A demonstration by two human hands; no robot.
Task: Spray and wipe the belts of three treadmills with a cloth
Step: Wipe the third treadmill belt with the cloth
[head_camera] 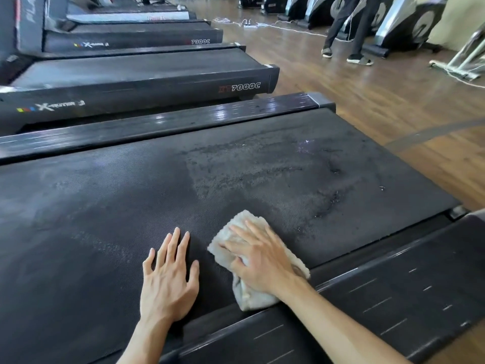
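Black belt (131, 195) | right hand (258, 261) flat on cloth (252, 292) | left hand (168, 279) flat, empty | neighbour treadmill (147, 82) reads "7000C"

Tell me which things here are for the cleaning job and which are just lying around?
For the job:
cloth under the right hand
belt, wet in patches
left hand, flat on the belt
next treadmill

Just there:
white power strip and cords on the floor
another person's legs
exercise bikes along the far side
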